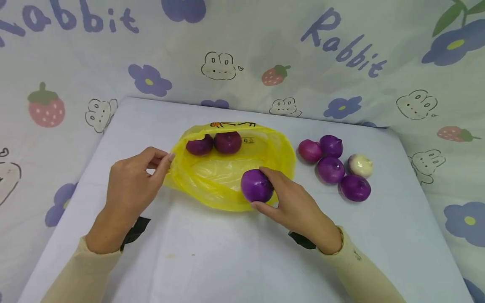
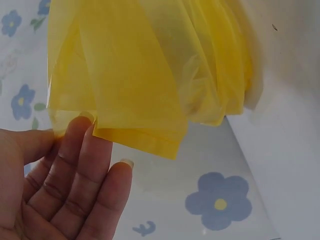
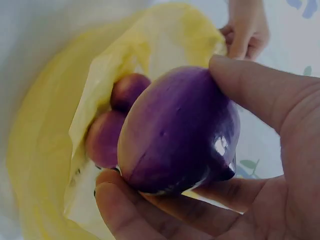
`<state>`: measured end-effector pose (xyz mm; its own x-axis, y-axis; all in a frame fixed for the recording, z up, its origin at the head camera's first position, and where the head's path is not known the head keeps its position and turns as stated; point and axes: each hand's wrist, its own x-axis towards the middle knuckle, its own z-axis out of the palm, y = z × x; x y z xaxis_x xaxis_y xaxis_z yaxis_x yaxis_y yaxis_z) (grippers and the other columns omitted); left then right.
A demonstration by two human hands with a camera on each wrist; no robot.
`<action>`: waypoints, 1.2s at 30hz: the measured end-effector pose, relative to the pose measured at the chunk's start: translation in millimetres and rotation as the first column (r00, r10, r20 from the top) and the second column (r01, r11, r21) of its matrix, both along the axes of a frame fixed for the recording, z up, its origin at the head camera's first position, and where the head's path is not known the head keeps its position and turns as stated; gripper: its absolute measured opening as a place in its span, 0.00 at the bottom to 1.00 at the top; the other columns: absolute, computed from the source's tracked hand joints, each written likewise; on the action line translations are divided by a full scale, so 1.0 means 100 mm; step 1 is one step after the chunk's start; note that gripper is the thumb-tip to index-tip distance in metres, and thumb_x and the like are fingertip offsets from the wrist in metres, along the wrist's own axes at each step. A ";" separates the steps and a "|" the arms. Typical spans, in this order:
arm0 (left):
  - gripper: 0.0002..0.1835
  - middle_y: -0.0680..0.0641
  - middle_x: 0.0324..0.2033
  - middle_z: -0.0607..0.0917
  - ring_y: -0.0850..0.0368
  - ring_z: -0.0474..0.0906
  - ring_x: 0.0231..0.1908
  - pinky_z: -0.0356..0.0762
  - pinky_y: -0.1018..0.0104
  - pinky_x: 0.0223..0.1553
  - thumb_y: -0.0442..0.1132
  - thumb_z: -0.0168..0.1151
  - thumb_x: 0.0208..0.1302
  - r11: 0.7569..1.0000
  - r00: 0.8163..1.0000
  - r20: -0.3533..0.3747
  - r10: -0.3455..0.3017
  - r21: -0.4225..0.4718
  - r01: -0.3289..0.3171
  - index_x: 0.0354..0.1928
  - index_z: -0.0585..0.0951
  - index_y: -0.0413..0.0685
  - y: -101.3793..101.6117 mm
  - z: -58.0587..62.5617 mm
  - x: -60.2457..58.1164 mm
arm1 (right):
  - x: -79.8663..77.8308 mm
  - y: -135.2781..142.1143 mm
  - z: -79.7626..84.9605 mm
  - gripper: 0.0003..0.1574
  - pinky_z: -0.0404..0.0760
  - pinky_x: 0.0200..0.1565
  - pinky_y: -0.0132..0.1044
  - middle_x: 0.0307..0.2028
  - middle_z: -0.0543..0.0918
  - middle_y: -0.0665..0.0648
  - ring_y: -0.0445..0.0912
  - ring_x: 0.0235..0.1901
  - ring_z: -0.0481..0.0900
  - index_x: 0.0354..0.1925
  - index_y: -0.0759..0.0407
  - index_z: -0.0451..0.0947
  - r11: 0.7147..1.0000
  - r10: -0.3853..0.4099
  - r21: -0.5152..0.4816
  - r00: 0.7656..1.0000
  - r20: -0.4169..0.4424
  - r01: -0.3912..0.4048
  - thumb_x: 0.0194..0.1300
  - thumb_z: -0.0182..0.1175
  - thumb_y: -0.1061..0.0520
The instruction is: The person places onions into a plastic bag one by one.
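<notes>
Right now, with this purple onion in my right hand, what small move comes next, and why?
Probably ease the purple onion inward and down into the yellow bag: your right hand holds it by the opening's near edge, your left hand pinches the bag's left side, and two more onions lie inside.

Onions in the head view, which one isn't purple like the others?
The cream-white onion, in the loose group beside the yellow bag. The other four there, two inside the bag and one in the right hand are all purple.

Tabletop nook, rabbit-print backdrop [image 1: 250, 38], white table [image 1: 219, 256]
</notes>
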<state>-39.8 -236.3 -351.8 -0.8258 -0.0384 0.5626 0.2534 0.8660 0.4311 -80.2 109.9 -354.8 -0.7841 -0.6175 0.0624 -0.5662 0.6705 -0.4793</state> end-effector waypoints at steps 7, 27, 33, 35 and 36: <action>0.06 0.46 0.27 0.90 0.48 0.89 0.29 0.61 0.92 0.36 0.34 0.74 0.66 1.000 1.000 0.012 0.011 0.000 -0.011 0.38 0.87 0.38 0.02 0.00 0.01 | -0.15 -0.13 -0.02 0.56 0.81 0.59 0.51 0.69 0.75 0.64 0.57 0.61 0.81 0.76 0.65 0.60 0.997 -0.032 0.069 0.999 0.022 0.031 0.65 0.74 0.41; 0.06 0.46 0.27 0.89 0.49 0.88 0.29 0.67 0.89 0.33 0.34 0.74 0.66 1.000 1.000 0.011 -0.006 0.010 0.006 0.38 0.87 0.38 0.04 -0.02 0.00 | -0.43 -0.54 0.15 0.51 0.82 0.58 0.47 0.66 0.75 0.63 0.55 0.56 0.82 0.76 0.61 0.61 0.988 -0.024 0.151 0.997 0.070 0.014 0.67 0.73 0.43; 0.06 0.47 0.27 0.89 0.49 0.88 0.29 0.64 0.91 0.34 0.34 0.74 0.66 1.000 1.000 0.006 -0.004 0.002 0.004 0.38 0.87 0.38 0.03 -0.02 0.00 | -0.59 -0.62 0.11 0.54 0.81 0.59 0.51 0.65 0.75 0.66 0.59 0.56 0.82 0.79 0.59 0.58 0.968 -0.134 0.231 0.983 0.126 0.102 0.66 0.74 0.44; 0.06 0.47 0.27 0.89 0.49 0.88 0.28 0.65 0.90 0.34 0.34 0.74 0.66 1.000 1.000 0.007 -0.004 0.000 0.004 0.38 0.87 0.38 0.02 -0.02 0.00 | -0.65 -0.64 0.08 0.54 0.81 0.59 0.52 0.64 0.75 0.65 0.59 0.56 0.82 0.78 0.58 0.58 0.957 -0.175 0.256 0.974 0.146 0.133 0.67 0.74 0.44; 0.06 0.47 0.27 0.89 0.49 0.88 0.28 0.65 0.90 0.34 0.34 0.74 0.66 1.000 1.000 0.008 -0.003 -0.001 0.003 0.38 0.86 0.38 0.02 -0.02 0.00 | -0.68 -0.64 0.06 0.53 0.81 0.60 0.52 0.64 0.75 0.65 0.60 0.55 0.81 0.78 0.59 0.58 0.954 -0.184 0.264 0.971 0.150 0.140 0.67 0.73 0.45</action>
